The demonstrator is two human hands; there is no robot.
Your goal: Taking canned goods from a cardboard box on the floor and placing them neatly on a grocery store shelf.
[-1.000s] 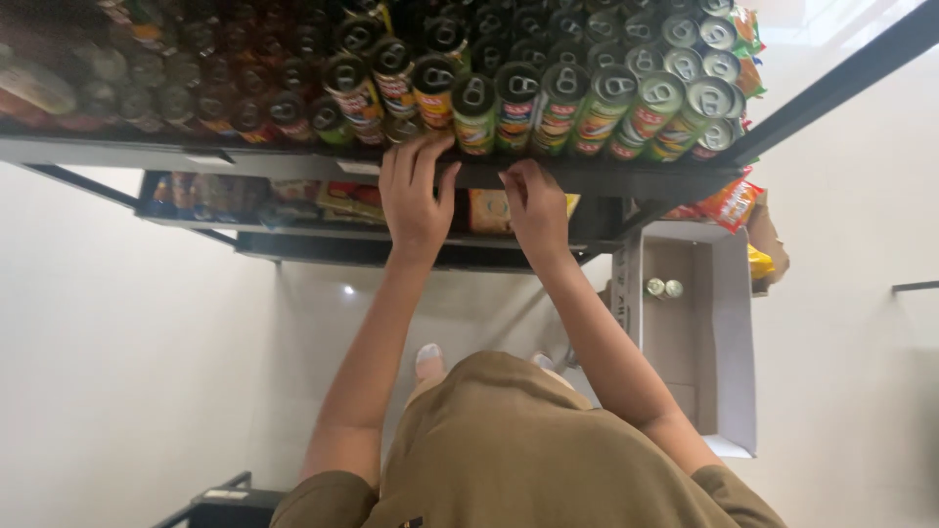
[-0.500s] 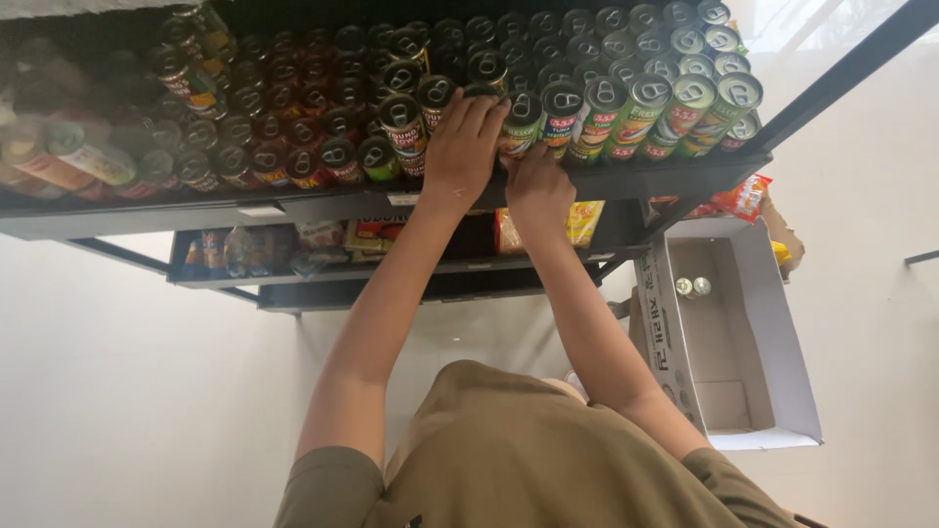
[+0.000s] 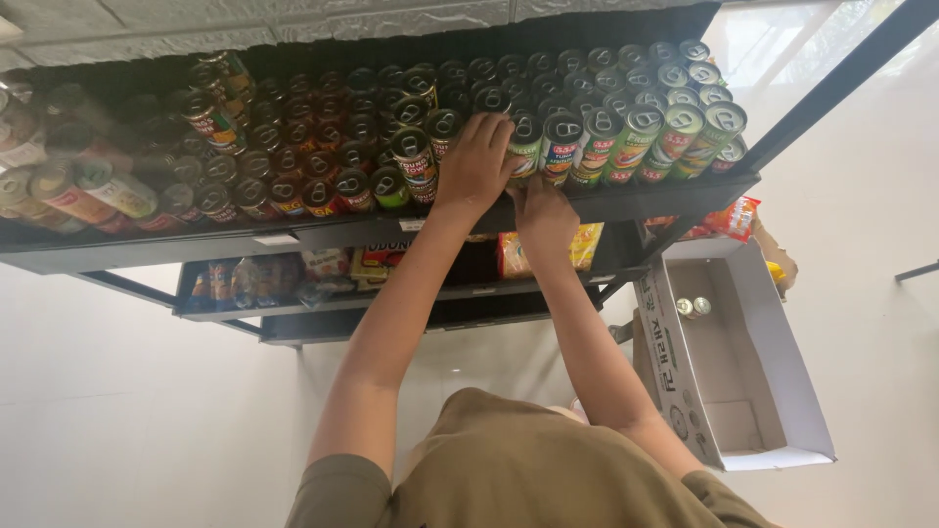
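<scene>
L hand [image 3: 476, 161] grip spread flat over cans [image 3: 548, 137] on top shelf [image 3: 626, 200], R hand [image 3: 544, 217] grip unclear.

My left hand [image 3: 476, 161] rests on metal cans [image 3: 548, 137] with shiny pull-tab lids and glossy printed labels. The shelf [image 3: 606, 203] looks like matt black metal. Below, packets [image 3: 734, 215] gleam like plastic film. The box [image 3: 729, 362] is smooth white cardboard; my shirt [image 3: 528, 469] is matt olive cloth.

The left hand [image 3: 476, 161] hides the cans [image 3: 445, 125] beneath it; far-left jars [image 3: 59, 191] are blurred.
</scene>
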